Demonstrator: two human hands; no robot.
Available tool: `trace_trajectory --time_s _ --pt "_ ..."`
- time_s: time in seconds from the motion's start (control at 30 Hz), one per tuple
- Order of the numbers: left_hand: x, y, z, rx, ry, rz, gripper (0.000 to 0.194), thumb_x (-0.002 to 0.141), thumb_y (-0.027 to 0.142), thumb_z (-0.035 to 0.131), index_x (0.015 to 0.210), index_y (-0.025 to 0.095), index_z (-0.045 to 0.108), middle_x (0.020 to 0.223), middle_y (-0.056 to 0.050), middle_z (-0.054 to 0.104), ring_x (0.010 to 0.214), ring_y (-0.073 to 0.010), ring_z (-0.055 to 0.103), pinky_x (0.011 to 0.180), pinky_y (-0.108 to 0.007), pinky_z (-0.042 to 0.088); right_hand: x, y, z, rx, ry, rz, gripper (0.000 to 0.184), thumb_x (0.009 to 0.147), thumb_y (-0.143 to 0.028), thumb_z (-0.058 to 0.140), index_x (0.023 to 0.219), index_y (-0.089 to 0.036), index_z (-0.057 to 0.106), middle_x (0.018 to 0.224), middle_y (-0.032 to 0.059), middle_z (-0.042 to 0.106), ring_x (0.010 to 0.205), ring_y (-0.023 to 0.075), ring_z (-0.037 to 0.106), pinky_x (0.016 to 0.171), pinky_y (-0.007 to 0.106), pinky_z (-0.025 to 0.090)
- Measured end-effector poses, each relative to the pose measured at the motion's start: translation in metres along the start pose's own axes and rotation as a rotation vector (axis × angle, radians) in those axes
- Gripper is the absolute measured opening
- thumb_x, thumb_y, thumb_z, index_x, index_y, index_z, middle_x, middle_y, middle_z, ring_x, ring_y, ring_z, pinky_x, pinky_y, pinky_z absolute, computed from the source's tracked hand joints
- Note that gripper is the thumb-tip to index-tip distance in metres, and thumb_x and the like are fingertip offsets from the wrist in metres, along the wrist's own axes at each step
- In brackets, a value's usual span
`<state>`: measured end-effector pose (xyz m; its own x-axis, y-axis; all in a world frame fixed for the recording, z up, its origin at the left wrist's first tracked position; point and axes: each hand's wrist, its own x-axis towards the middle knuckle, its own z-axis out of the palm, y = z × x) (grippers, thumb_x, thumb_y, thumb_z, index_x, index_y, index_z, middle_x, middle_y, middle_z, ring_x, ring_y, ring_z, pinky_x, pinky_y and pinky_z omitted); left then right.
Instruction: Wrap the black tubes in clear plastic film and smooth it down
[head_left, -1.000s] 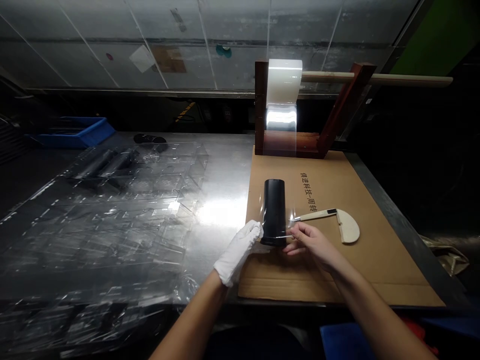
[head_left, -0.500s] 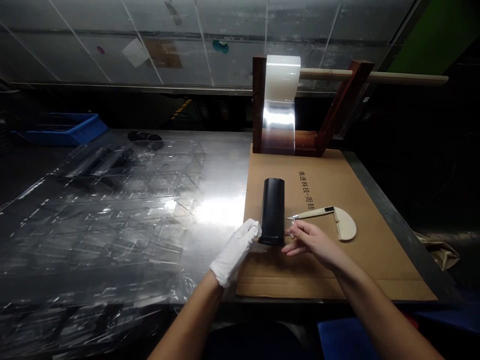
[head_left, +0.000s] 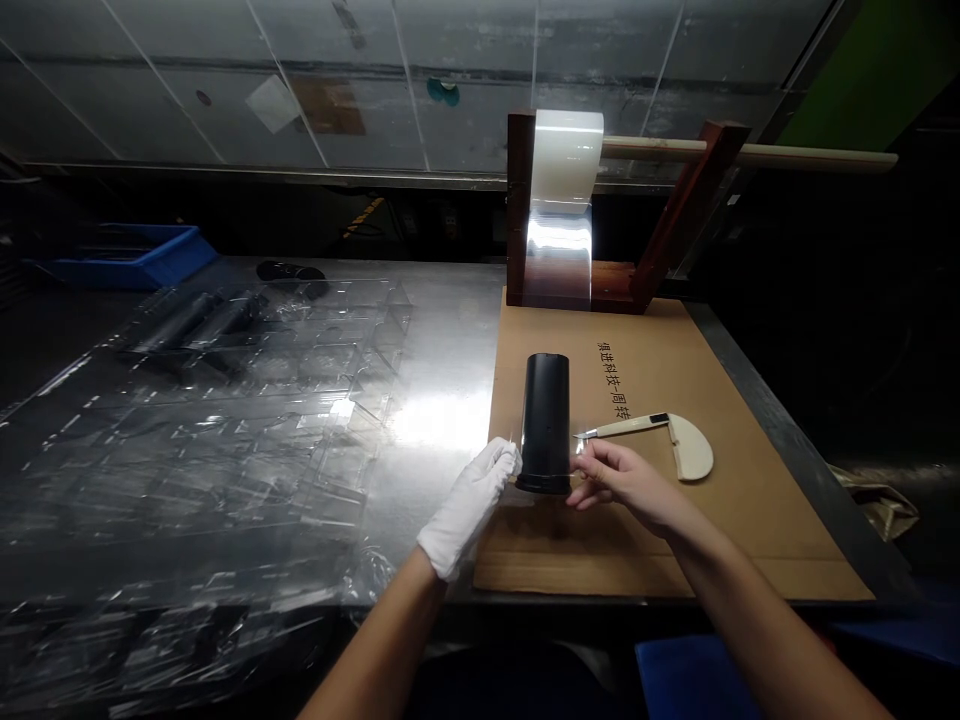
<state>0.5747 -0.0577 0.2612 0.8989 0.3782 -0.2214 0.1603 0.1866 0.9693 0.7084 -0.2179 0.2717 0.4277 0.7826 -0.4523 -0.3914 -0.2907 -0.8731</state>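
While black cylinder point(head_left: 545, 425) stands upright on cardboard sheet point(head_left: 540, 560), white-gloved left hand point(head_left: 470, 508) rests against its left side, fingers bunched. Bare right hand point(head_left: 626, 485) sits just beside its right side, fingertips point(head_left: 600, 458) curled, nearly closed; cannot tell if either hand grips clear film point(head_left: 513, 450). Film seems partly on cylinder, extent unclear. Film roll point(head_left: 562, 150) on wooden stand point(head_left: 520, 200) behind; craft knife point(head_left: 622, 427) lies untouched nearby.
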Motion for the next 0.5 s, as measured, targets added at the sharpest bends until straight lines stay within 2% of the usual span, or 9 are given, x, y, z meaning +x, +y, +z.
trace_trajectory --time_s 0.27,0.5 --pt "0.0007 0.0025 -0.0002 0.034 -0.009 0.009 0.022 0.088 0.038 0.049 0.074 0.021 0.044 0.072 0.005 0.037 0.066 -0.0134 0.033 0.064 -0.027 0.033 0.0009 0.0053 0.0006 0.028 0.015 0.000 0.040 0.072 -0.051 0.070 0.070 -0.018 0.047 0.061 0.0014 0.067 0.064 0.0152 0.069 0.061 0.024 0.055" --pt "0.0003 0.0032 0.0030 0.023 0.006 0.018 0.022 0.090 0.036 0.047 0.074 0.021 0.045 0.072 0.005 0.038 0.065 -0.0135 0.033 0.063 -0.026 0.032 -0.0007 0.0080 0.0039 0.059 0.048 -0.023 0.042 0.070 -0.053 0.071 0.071 -0.019 0.046 0.060 -0.0014 0.064 0.064 0.0147 0.069 0.061 0.025 0.054"
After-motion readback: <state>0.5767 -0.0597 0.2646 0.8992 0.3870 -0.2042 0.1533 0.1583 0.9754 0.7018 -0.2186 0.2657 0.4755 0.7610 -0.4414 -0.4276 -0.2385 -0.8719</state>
